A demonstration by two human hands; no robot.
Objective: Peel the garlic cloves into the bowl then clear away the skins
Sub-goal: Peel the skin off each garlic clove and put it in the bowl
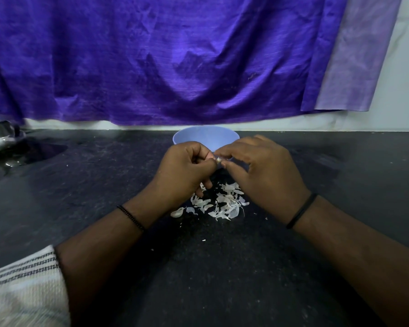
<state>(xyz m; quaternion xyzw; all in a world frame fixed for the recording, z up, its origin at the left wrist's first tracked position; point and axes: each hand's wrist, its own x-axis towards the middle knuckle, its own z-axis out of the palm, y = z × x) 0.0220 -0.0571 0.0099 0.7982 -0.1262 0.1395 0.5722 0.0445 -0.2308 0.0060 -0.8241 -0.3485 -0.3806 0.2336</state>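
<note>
The left hand (183, 169) and the right hand (257, 166) are close together just in front of the blue bowl (206, 138), and both pinch one small garlic clove (219, 159) with their fingertips. A big pile of white skins (219, 204) lies on the dark counter (222, 267) right under the hands, so I think lots of peeling is done. I cannot see inside the bowl, and the skins are not yet cleared away.
</note>
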